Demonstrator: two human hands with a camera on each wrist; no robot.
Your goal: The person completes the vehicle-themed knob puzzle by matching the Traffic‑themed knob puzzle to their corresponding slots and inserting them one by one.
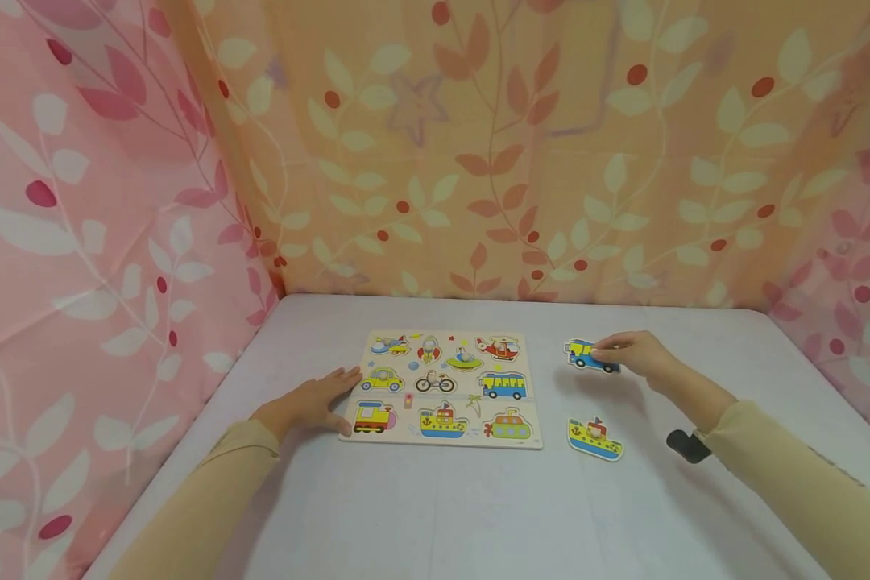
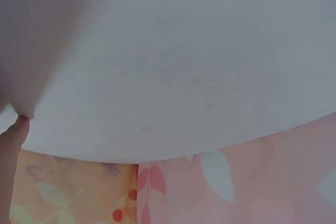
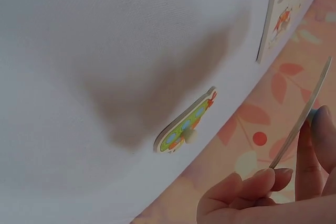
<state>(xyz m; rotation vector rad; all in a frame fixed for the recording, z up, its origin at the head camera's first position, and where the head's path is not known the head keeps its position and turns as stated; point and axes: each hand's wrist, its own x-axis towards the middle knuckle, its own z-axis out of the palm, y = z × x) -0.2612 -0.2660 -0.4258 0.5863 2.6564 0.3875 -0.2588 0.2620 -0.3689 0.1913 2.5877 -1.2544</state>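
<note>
My right hand (image 1: 641, 354) pinches a blue and yellow bus puzzle piece (image 1: 580, 354) above the table, right of the puzzle board (image 1: 406, 397). In the right wrist view this bus piece (image 3: 292, 139) appears edge-on between thumb and fingers. My left hand (image 1: 312, 403) touches the board's left edge, its fingers spread. The board carries vehicle pictures, including a bus, a boat and a submarine. A boat piece (image 1: 596, 440) with a knob lies right of the board. A green submarine piece (image 3: 186, 125) with a knob lies on the table in the right wrist view.
The white table (image 1: 435, 515) meets an orange leaf-patterned curtain (image 1: 478, 201) at the back. A pink patterned curtain (image 1: 101, 282) lines the left side. A dark object (image 1: 689, 445) shows at my right wrist.
</note>
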